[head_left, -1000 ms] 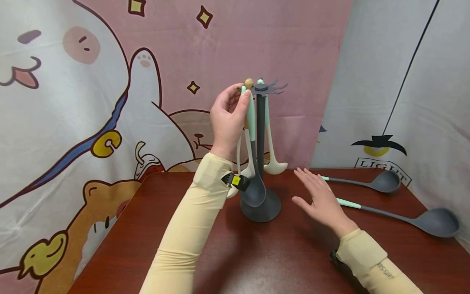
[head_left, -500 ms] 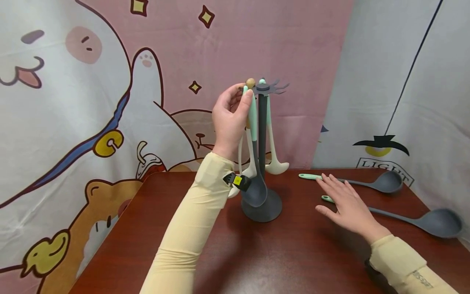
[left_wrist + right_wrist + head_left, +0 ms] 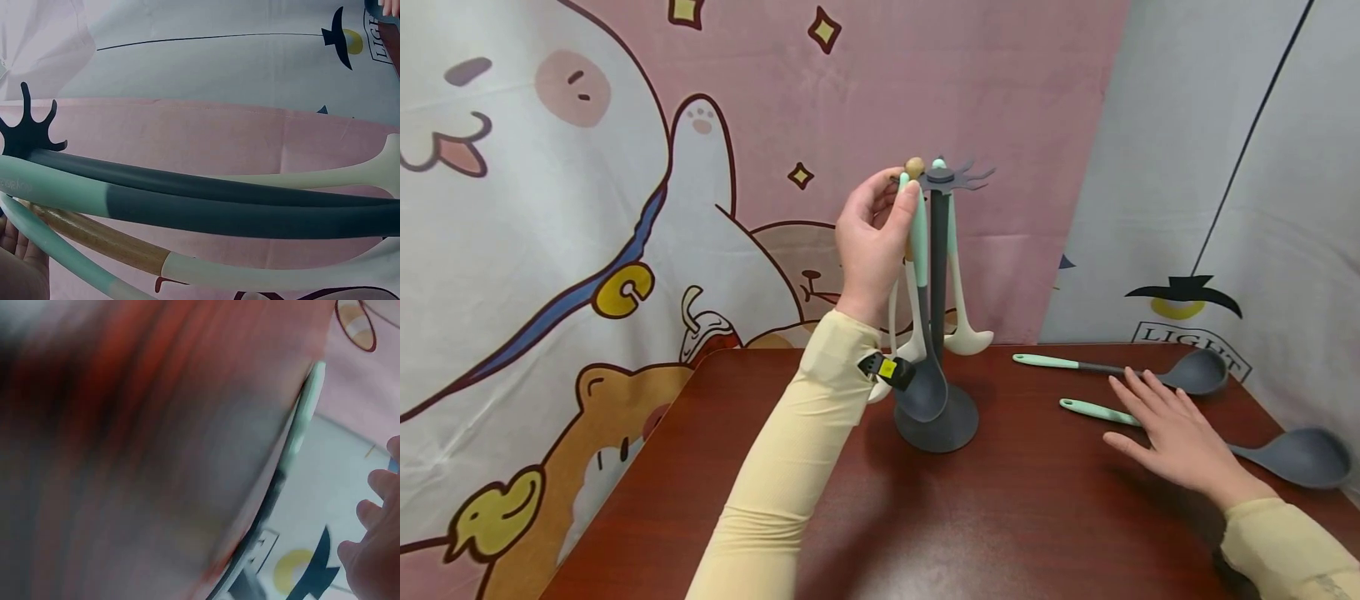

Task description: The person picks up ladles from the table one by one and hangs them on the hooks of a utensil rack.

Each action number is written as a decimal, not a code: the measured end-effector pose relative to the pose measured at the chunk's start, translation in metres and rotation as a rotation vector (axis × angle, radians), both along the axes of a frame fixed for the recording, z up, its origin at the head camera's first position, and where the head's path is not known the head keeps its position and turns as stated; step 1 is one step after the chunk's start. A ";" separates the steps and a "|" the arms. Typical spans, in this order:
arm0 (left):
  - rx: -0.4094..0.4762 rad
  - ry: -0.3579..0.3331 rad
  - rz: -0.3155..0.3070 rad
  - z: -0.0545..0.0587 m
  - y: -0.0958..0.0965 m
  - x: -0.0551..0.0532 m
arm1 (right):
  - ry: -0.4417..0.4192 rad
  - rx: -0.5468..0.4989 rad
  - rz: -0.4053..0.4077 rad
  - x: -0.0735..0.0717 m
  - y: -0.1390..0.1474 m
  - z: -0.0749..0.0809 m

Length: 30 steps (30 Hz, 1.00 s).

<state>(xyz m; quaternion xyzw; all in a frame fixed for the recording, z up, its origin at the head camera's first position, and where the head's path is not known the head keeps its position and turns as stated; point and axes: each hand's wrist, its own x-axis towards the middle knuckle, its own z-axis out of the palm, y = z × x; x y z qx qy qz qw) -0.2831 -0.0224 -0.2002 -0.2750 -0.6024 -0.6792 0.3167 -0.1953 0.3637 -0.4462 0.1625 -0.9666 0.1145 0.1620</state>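
Observation:
At the top of a dark grey utensil stand [image 3: 940, 333], my left hand [image 3: 872, 233] pinches the mint handle end of a grey cooking spoon [image 3: 922, 396], whose bowl hangs beside the post. In the left wrist view the spoon's mint handle [image 3: 56, 184] runs in front of the post, with my fingers [image 3: 22, 253] at the lower left. My right hand [image 3: 1180, 437] is spread palm down on the right, overlapping the shaft of a large grey ladle [image 3: 1303, 458]. Behind it lies a smaller grey ladle [image 3: 1198, 372], its mint handle pointing left.
A white ladle [image 3: 967, 340] with a mint handle hangs on the stand's far right. A wood-handled white utensil [image 3: 106, 234] and another mint-handled one [image 3: 69, 256] hang at its left. Bare hooks [image 3: 970, 177] point right. The brown table [image 3: 1000, 517] ends before a printed cloth backdrop [image 3: 985, 83].
My right hand has moved right, away from the stand and across the ladle handles, uncovering their mint ends. My left hand stays at the stand's top with the spoon.

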 end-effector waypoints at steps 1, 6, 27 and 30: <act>0.002 0.000 -0.001 0.000 0.000 0.000 | -0.010 0.006 -0.008 0.000 0.004 -0.001; 0.002 -0.005 -0.003 0.000 0.000 0.000 | -0.045 0.025 -0.035 -0.001 0.019 -0.003; -0.007 -0.005 0.001 0.001 -0.001 0.001 | -0.114 0.043 -0.072 -0.012 0.043 -0.001; -0.008 -0.006 -0.001 0.000 -0.001 0.001 | -0.159 0.050 -0.095 -0.013 0.045 0.000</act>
